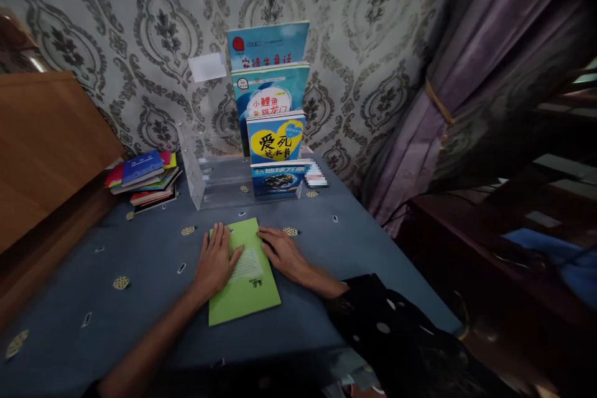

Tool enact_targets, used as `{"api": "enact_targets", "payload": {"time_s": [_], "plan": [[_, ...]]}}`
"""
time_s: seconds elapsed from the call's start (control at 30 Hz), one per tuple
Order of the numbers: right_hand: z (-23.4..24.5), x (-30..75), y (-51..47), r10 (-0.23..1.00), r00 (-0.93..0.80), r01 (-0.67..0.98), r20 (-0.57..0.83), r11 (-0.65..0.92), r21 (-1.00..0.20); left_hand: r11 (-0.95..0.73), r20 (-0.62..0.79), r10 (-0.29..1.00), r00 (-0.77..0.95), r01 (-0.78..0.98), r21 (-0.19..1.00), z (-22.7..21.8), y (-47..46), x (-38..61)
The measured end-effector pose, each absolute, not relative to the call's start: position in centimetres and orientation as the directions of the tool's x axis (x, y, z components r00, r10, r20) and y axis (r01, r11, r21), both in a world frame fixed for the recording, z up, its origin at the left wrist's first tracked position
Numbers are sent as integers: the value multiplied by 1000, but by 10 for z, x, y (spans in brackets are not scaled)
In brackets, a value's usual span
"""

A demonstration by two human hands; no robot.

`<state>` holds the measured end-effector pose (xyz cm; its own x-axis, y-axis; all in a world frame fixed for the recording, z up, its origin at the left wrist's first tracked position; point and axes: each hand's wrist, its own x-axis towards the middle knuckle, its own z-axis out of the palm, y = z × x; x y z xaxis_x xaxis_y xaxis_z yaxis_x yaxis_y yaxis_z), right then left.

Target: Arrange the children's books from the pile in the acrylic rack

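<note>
A thin green book [242, 298] lies flat on the blue patterned tablecloth, a block of small print and some dark lettering on its upper face. My left hand [217, 261] rests on the book's left side, palm down, fingers stretched toward its far edge and thumb pointing inward over the print. My right hand [284, 255] lies at the book's right edge, its fingers extended and their tips touching or very near that edge. Neither hand is wrapped around anything. The part of the cover under my left hand is hidden.
Beyond the book stands a clear tiered rack [193, 177], with several books [275, 140] upright on its right side. A pile of books [142, 174] sits at the left, by a wooden panel [51, 143]. A purple curtain [448, 74] hangs on the right; patterned wallpaper backs the table.
</note>
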<state>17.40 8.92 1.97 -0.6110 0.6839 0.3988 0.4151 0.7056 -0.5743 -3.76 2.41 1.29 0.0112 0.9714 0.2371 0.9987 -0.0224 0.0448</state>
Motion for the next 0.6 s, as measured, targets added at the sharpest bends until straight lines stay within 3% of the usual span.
{"api": "enact_targets", "payload": {"time_s": [0.6], "plan": [[22,173,90,662,-604,420,443,737,-529,-396,173,910,377,914,89,23,58,-9]]}}
